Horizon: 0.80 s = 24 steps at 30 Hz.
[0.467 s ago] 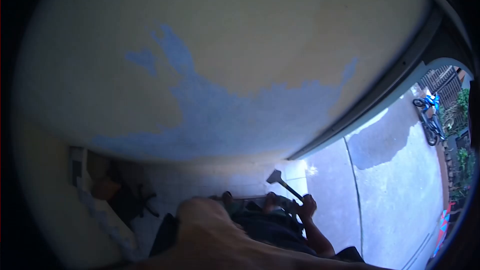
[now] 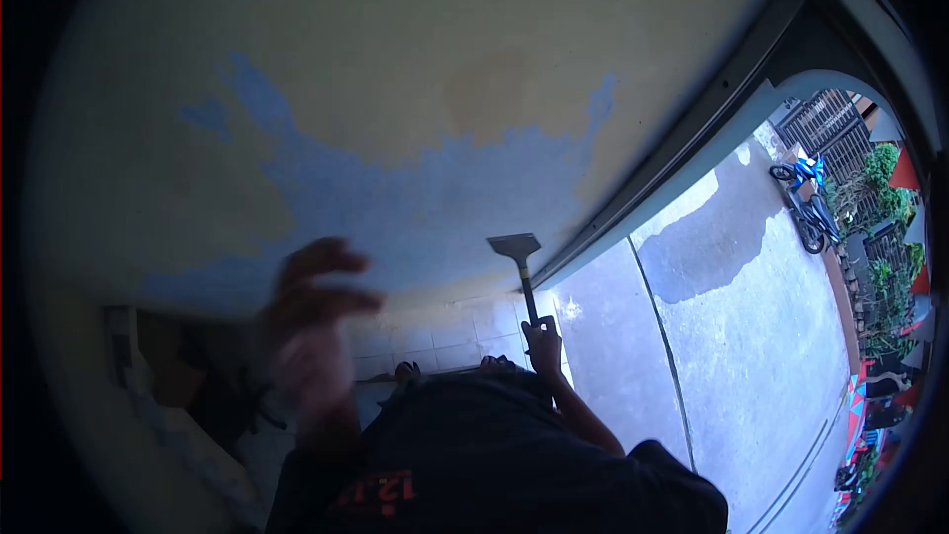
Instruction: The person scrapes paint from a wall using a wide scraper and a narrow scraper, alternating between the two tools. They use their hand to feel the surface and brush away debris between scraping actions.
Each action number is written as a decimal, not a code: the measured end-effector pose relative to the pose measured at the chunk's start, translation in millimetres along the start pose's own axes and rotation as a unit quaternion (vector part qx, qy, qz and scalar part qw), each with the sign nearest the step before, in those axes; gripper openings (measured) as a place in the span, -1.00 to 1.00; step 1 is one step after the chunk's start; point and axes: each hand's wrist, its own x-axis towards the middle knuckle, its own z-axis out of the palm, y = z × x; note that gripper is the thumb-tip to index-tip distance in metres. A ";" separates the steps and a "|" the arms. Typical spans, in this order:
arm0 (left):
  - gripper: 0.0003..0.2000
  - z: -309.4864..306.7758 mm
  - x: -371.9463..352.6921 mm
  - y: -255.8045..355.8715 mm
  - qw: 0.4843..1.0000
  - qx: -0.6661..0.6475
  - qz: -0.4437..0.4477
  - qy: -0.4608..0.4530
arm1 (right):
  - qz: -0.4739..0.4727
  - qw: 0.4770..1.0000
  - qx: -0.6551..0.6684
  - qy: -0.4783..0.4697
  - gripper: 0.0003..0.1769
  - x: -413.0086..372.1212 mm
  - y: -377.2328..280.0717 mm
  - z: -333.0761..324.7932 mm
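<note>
My right hand (image 2: 542, 348) is wrapped round the handle of a wide-bladed scraper (image 2: 515, 246). Its flat blade points up, close to the lower right part of the wall; whether it touches cannot be told. On the wall (image 2: 395, 30), yellowish paint surrounds a large, ragged bluish-grey patch (image 2: 395, 193) where the coating is gone. My left hand (image 2: 314, 326) is raised in front of the wall's lower left part, blurred by motion. Its fingers are bent and apart, with nothing visible in them.
A dark frame (image 2: 682, 129) edges the wall at right. Beyond lie a concrete yard (image 2: 741, 356) with a wet-looking patch, a parked motorcycle (image 2: 806, 203) and plants (image 2: 887, 178). Pale floor tiles (image 2: 445, 336) run below the wall. Dark objects (image 2: 213, 386) stand at lower left.
My left hand has come up into clear view before the wall. My right hand has raised the scraper, its blade now upright nearer the wall. The view has shifted.
</note>
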 end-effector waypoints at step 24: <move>-0.49 107.3 8.8 -285.1 0.809 0.461 0.349 -0.109 | -0.178 0.789 0.538 -0.239 -0.24 78.3 -52.5 -43.5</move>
